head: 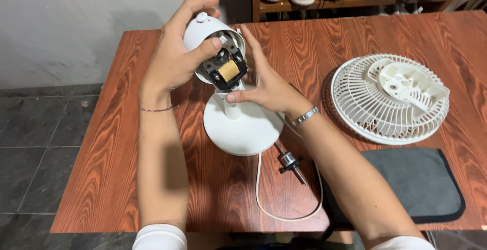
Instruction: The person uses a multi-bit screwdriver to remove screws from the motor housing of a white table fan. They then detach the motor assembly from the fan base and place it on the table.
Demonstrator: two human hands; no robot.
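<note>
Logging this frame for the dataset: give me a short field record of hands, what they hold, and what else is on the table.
left hand: grips the white motor housing of the small fan, thumb at its open front
right hand: fingers on the fan's neck, just below the exposed motor
fan base: round, white, standing on the wooden table
cord: white, loops from the base toward the near edge
rotor shaft: metal, lying loose by the base
fan grille: white, detached, lying flat at right
grey mat: near right edge
</note>
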